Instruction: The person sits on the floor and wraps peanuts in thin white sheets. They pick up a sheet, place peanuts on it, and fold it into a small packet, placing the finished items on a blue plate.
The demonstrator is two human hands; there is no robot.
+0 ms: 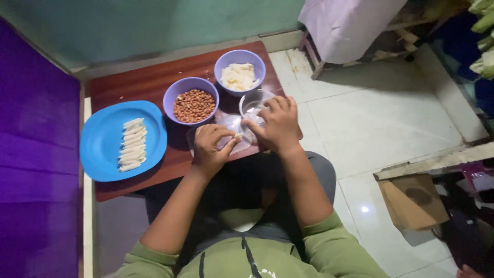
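My left hand (210, 145) and my right hand (276, 124) meet over a clear plastic lid (230, 125) on a low brown wooden board (149, 82). Between their fingertips they pinch a small pale piece of dough wrapper (238, 136). Just beyond my right hand stands a small clear glass bowl (251, 104). A purple bowl of peanuts (192, 101) sits past my left hand. Another purple bowl (240, 70) holds pale wrapper pieces. On the left, a blue plate (103, 141) carries a column of several rolled white pieces (132, 144).
A purple surface (36, 154) lies along the left and a green wall (154, 25) at the back. White floor tiles (370, 118) spread to the right, with a brown cardboard box (411, 201) and a cloth-draped wooden stand (345, 25).
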